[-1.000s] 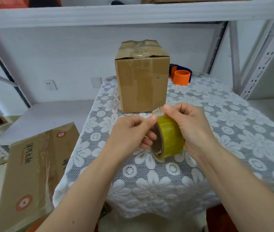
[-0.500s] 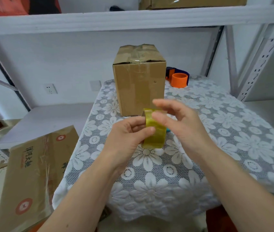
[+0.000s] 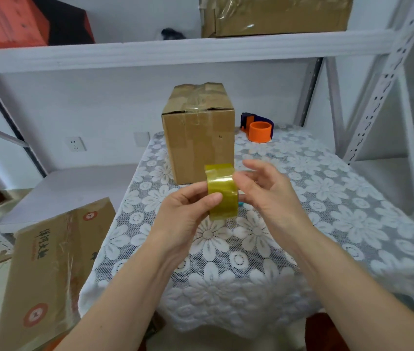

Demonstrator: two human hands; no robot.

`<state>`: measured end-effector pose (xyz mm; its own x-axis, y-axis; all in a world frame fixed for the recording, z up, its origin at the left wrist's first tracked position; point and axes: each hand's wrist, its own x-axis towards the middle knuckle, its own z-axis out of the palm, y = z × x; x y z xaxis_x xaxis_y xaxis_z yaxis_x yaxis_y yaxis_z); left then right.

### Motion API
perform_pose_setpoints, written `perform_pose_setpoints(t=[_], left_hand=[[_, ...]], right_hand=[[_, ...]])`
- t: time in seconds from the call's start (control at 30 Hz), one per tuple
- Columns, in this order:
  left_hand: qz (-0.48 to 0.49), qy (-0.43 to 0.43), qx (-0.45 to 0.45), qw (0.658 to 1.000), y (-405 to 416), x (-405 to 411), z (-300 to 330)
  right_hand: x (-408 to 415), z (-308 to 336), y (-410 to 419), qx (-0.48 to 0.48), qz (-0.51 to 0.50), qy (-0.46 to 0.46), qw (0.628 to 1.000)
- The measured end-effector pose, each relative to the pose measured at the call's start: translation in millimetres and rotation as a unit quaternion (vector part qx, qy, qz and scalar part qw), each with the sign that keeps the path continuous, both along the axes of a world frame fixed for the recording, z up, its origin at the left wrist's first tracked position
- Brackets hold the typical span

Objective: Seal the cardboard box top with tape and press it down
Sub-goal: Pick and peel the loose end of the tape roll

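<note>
2 hands hold a yellow tape roll (image 3: 222,192) in front of the cardboard box (image 3: 198,138).
The left hand (image 3: 188,214) grips the roll; the right hand (image 3: 264,191), fingers spread, touches its right side above the lace tablecloth (image 3: 327,198).

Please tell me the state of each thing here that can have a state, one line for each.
cardboard box: upright on the table, top flaps closed, some clear tape on top.
tape roll: held up in front of the box.
left hand: gripping the tape roll.
right hand: fingers spread, at the roll's side.
orange tape dispenser: resting on the table, untouched.
</note>
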<state>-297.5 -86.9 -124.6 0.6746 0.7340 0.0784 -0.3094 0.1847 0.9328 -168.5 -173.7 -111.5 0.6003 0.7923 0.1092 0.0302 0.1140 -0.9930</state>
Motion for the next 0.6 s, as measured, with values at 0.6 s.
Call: perform_pose_setpoints(t=[0.6], left_hand=[[0.077,0.098,-0.037,0.992,-2.4,99.8,18.4]], right_hand=[[111.1,-0.8,-5.4,-0.167,-0.116,-0.371,0.906]])
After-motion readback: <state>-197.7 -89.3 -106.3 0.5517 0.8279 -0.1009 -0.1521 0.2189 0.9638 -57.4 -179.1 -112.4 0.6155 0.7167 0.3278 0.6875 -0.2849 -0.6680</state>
